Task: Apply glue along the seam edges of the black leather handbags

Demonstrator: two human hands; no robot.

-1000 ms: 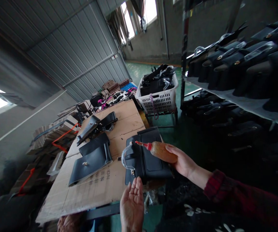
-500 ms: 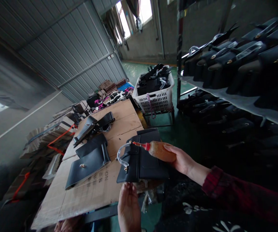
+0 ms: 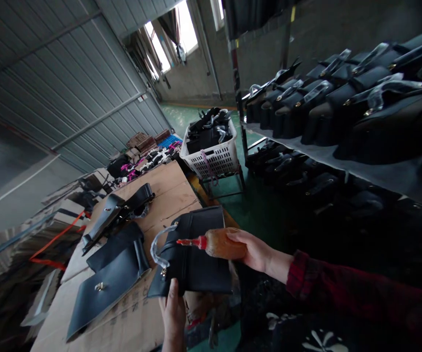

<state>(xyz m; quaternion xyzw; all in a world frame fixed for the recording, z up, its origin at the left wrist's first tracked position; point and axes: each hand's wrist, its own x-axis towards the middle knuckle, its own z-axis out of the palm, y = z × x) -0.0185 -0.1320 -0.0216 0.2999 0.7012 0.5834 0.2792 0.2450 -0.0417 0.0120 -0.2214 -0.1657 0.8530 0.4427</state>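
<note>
My right hand (image 3: 258, 251) is wrapped round a squeeze bottle (image 3: 225, 243) of amber liquid, likely glue, with a red nozzle pointing left. The nozzle is over a black handbag (image 3: 209, 271) lying on the cardboard-covered table. A plastic-wrapped handle (image 3: 155, 247) with gold fittings sticks out from the bag's left side. My left hand (image 3: 174, 313) grips the near edge of this handbag, thumb on top, its other fingers mostly hidden below. Left of it lies a black bag piece (image 3: 104, 288) with a metal clasp.
More black bag parts (image 3: 117, 212) lie farther up the cardboard (image 3: 170, 181). Beyond the table, a white basket (image 3: 211, 159) full of black bags sits on a stand. A rack (image 3: 287, 139) holds rows of bags at right. Stacked pieces (image 3: 60, 220) stand along the left.
My left hand has gone from lying palm-up beside the handbag to gripping its near edge. The bottle's nozzle has shifted from near the handle fitting to over the bag's strap. The view has swung right.
</note>
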